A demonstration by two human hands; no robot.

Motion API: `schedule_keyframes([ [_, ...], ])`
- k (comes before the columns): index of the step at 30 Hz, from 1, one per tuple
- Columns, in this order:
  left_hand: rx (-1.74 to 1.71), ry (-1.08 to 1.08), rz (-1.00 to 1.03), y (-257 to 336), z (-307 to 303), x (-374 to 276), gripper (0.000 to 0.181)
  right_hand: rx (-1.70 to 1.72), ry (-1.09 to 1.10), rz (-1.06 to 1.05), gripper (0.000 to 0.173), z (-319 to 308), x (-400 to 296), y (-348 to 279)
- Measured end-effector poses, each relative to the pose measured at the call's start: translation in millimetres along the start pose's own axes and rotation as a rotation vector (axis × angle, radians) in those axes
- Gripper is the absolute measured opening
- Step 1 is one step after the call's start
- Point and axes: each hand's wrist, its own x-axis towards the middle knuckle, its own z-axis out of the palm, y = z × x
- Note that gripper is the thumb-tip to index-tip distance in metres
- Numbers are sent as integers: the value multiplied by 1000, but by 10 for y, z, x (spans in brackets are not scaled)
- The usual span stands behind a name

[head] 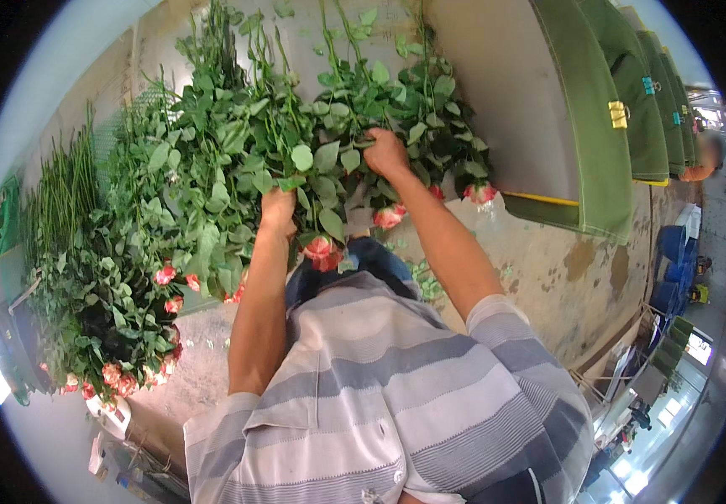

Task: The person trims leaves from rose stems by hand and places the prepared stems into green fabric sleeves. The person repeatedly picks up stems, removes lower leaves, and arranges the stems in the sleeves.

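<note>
Long-stemmed, leafy roses [230,145] lie in a broad heap before me, stems pointing away and pink-red blooms towards my body. My left hand [278,211] is closed among the leaves at the heap's near edge, around rose stems; foliage covers part of its fingers. Just right of it, a pink-red rose bloom [322,253] hangs over my lap. Farther out and to the right, my right hand [387,153] has its fingers curled around rose stems. Below that forearm show another rose bloom [390,217] and, farther right, a third bloom [480,193].
A dense bunch of roses [98,302] stands at the left, blooms low. On the right, a grey panel [501,94] adjoins green fabric flaps [596,126] with a yellow binder clip [618,114]. Fallen leaves dot the stained floor [545,271]. Another person [703,160] is at the far right.
</note>
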Motion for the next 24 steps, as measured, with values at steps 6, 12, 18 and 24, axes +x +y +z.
schedule_keyframes([
  [6, 111, 21, 46, -177, -145, 292, 38, 53, -47, 13, 38, -94, -20, -119],
  [12, 144, -76, 321, -546, -193, 695, 29, 230, 65, -254, 31, -667, -411, -466],
  [18, -116, 108, -19, -315, 21, 476, 35, 61, 381, -328, 43, -2828, -1776, -541],
  [24, -64, 68, 146, -179, 160, 313, 43, -122, 775, -385, 44, -4865, -1808, -28],
])
